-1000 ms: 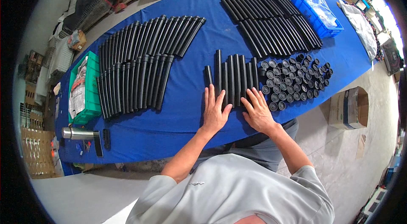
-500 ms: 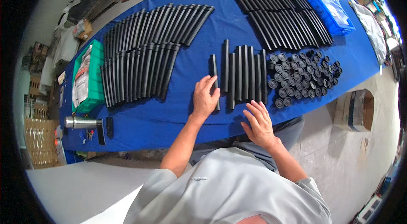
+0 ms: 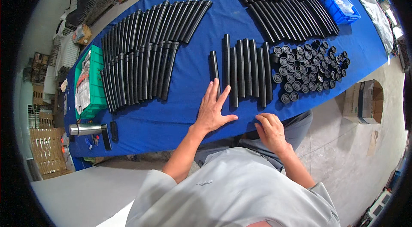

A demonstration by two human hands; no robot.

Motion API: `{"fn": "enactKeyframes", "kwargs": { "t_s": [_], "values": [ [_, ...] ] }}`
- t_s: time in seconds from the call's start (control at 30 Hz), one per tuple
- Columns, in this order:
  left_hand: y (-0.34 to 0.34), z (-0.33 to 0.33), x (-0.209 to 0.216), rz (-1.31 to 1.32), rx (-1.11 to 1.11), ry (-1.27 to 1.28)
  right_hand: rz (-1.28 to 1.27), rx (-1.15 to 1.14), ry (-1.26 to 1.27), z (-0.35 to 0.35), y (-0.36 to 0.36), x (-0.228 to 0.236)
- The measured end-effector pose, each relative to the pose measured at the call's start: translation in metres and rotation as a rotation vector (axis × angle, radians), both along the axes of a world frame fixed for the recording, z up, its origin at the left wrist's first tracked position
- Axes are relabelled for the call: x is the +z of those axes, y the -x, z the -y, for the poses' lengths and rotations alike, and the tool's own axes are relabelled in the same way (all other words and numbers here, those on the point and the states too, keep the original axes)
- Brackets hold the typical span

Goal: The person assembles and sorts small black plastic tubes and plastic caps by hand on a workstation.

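My left hand (image 3: 213,109) lies over the lower end of a single black tube (image 3: 214,66), fingers spread and touching it; its lower part is hidden under the hand. Just right of it, several black tubes (image 3: 246,68) lie side by side with uneven ends. My right hand (image 3: 273,132) rests at the table's near edge below these tubes, fingers loosely bent and nothing visible in it. Round black caps (image 3: 304,76) stand in a close cluster to the right of the tubes.
Tubes with caps on their upper ends (image 3: 141,51) lie in two rows at left. Plain tubes (image 3: 283,8) fill the far right. A green crate (image 3: 95,102), a blue crate (image 3: 351,19), a steel flask (image 3: 83,129) and a phone (image 3: 106,137) sit on the blue cloth (image 3: 193,72).
My left hand has spread its fingers and turned flatter over the single tube. My right hand has drawn back from the tube ends toward the table edge, its fingers more bent.
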State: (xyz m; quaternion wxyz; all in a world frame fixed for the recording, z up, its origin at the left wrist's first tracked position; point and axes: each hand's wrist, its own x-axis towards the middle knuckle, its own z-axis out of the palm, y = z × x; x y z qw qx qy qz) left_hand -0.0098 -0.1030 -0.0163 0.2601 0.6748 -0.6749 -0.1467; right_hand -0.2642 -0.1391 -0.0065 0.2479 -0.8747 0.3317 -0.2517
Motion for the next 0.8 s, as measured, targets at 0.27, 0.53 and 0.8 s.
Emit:
{"fn": "enactKeyframes", "kwargs": {
  "t_s": [0.27, 0.53, 0.8],
  "values": [
    [-0.010, 0.023, -0.021, 0.090, -0.035, 0.066, -0.066, 0.050, 0.049, 0.026, -0.021, -0.012],
    [-0.001, 0.026, -0.016, -0.026, 0.068, 0.093, 0.022, 0.002, 0.143, 0.032, -0.019, -0.016],
    [-0.028, -0.025, -0.014, 0.043, 0.214, 0.110, -0.305, -0.368, 0.309, 0.054, 0.031, 0.020]
  ]
}}
